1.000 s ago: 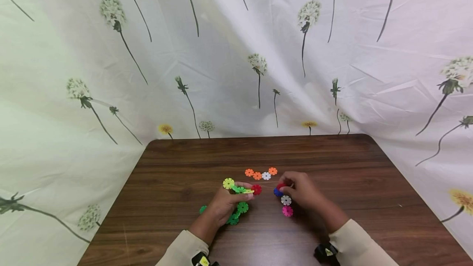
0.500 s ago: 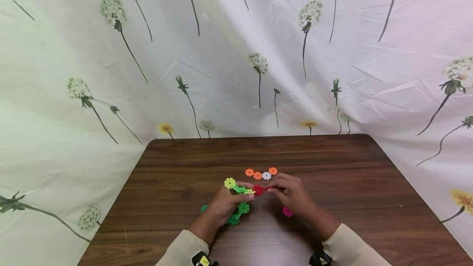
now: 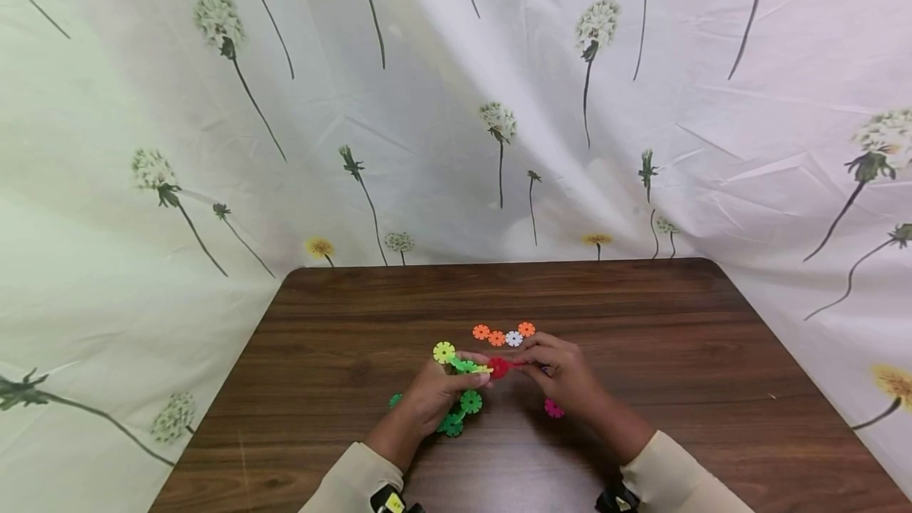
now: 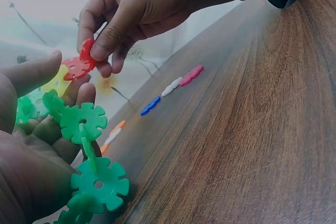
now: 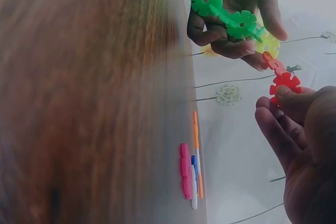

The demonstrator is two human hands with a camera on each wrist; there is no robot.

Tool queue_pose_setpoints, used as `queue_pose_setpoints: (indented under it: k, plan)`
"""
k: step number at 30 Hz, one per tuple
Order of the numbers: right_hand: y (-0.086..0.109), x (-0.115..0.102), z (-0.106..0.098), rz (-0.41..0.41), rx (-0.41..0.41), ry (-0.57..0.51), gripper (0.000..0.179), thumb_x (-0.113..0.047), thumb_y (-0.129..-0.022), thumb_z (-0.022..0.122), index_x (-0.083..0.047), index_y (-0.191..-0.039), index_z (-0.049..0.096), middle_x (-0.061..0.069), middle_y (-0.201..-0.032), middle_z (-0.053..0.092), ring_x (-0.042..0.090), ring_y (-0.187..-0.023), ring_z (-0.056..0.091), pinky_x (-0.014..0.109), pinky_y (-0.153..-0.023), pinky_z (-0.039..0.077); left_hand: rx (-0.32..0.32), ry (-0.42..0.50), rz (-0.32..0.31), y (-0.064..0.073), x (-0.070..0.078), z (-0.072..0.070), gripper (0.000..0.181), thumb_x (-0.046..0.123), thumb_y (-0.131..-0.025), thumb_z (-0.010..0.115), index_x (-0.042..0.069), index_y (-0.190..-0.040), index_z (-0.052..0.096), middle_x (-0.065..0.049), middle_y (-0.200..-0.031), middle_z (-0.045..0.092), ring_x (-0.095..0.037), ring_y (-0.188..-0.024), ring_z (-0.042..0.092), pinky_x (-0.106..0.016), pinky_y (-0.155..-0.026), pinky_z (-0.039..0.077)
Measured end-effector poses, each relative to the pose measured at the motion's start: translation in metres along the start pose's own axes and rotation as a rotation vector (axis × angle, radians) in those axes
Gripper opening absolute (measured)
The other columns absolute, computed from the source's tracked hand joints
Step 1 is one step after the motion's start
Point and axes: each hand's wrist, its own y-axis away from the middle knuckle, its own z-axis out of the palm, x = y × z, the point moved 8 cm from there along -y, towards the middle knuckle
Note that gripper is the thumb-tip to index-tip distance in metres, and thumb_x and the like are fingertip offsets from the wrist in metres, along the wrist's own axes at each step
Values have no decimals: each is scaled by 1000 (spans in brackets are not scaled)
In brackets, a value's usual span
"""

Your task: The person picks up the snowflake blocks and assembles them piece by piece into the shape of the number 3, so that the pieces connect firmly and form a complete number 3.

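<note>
At lower centre of the head view, the left hand (image 3: 432, 396) holds a chain of flower-shaped discs (image 3: 471, 401), fingers curled; the right hand (image 3: 566, 374) pinches a red disc (image 5: 286, 84) against the chain's red end piece (image 3: 498, 368).

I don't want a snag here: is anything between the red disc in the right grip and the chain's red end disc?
Nothing visible does: the red disc in the right grip appears to touch the red end disc of the chain. The pink disc lies on the table, out of the way.
</note>
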Motion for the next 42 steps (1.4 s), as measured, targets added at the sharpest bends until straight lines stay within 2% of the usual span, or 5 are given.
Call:
queue_pose_setpoints:
  k: [7, 19, 28, 33, 42]
  plan:
    - [2, -2, 2, -35, -16, -40, 17, 15, -85, 84, 0, -92, 82, 8, -100, 77, 20, -86, 75, 16, -79, 61, 5, -17, 11, 0, 0, -1, 33, 6, -96, 82, -10, -125, 74, -14, -126, 79, -10, -87, 79, -24, -86, 60]
    - [1, -7, 0, -51, -20, -114, 22, 20, -83, 83, 0, -92, 83, 9, -99, 77, 24, -88, 77, 19, -81, 63, -17, -41, 10, -2, -1, 0, 33, 5, -95, 84, -8, -124, 75, -14, -115, 83, -12, -88, 81, -26, -86, 60]
    - [-4, -6, -8, -69, 27, -53, 28, 19, -85, 81, -4, -100, 80, 11, -99, 77, 20, -84, 74, 21, -76, 63, 4, -24, 18, -1, 1, -1, 34, 2, -93, 84, -11, -123, 74, -16, -124, 80, -12, -85, 80, -25, -84, 62]
    - [-6, -10, -4, -84, -26, 12, 29, 17, -85, 82, -6, -102, 80, 9, -103, 77, 18, -88, 75, 19, -83, 63, -8, -82, 15, -1, 0, 2, 37, 5, -90, 89, -6, -122, 76, -12, -127, 79, -12, -93, 74, -26, -84, 60]
    - [-5, -27, 1, -175, -94, 120, 33, 20, -82, 82, -5, -103, 82, 8, -109, 78, 19, -91, 78, 21, -82, 64, 103, -208, 23, 5, 4, 1, 34, 7, -84, 95, -1, -112, 78, -9, -119, 78, -13, -91, 69, -25, -77, 59]
